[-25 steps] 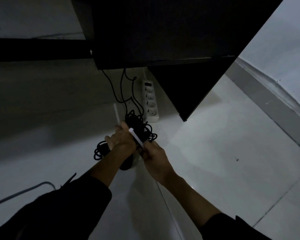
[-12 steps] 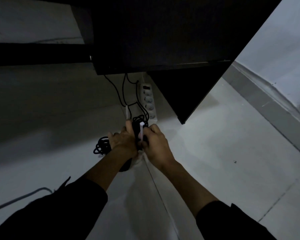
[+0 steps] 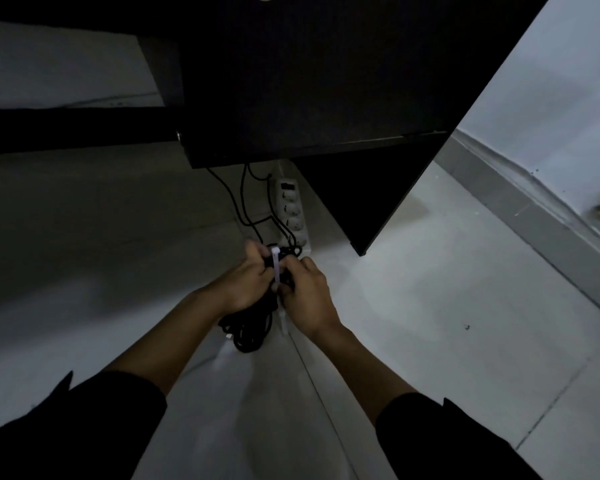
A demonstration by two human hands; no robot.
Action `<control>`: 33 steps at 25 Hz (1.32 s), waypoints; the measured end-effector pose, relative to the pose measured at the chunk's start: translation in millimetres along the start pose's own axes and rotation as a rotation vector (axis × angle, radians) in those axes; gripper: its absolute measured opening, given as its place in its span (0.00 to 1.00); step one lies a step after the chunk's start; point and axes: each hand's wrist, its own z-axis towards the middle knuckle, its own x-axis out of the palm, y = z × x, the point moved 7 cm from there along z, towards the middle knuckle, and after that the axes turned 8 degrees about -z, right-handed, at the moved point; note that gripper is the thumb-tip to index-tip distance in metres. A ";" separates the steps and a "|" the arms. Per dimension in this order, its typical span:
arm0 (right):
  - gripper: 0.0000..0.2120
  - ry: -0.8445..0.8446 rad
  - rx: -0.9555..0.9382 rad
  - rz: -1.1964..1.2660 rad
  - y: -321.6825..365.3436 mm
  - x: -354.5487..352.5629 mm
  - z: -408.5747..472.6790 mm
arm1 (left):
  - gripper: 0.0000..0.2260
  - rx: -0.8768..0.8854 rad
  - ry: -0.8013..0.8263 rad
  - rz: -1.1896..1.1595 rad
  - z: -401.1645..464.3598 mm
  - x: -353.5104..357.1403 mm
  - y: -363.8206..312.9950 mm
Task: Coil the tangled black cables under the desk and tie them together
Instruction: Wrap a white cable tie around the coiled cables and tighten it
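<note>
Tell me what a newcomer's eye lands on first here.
First, the white zip tie standing bright between the left hand and the right hand, at mid frame, wrapped over the black cable bundle they grip. Next, the white power strip on the pale floor just beyond, under the dark desk filling the top.

The cable bundle (image 3: 253, 327) hangs between the left hand (image 3: 246, 282) and right hand (image 3: 305, 296), above the floor (image 3: 430, 323). The power strip (image 3: 291, 213) lies behind it, under the desk (image 3: 309, 81), cables running up behind.
</note>
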 end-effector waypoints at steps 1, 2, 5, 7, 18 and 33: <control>0.12 0.002 0.015 0.017 -0.7 0.8 -0.5 | 0.08 0.049 -0.043 0.015 1.4 -4.7 -1.8; 0.10 0.002 0.029 0.031 -1.2 1.4 -0.6 | 0.09 0.086 -0.078 0.030 2.2 -8.5 -1.5; 0.07 -0.006 0.055 0.071 -1.9 1.4 -0.1 | 0.09 0.127 -0.152 -0.062 4.5 -18.1 5.6; 0.06 -0.016 0.067 0.090 -1.3 1.6 -0.8 | 0.07 0.186 -0.218 0.006 3.9 -22.9 3.8; 0.05 -0.119 0.067 0.247 -4.1 -5.3 -7.8 | 0.07 0.267 -0.159 -0.160 -0.7 -21.8 -7.9; 0.05 -0.034 0.042 0.563 -5.3 -3.4 -13.2 | 0.12 0.128 0.078 -0.370 -16.1 -11.3 -5.7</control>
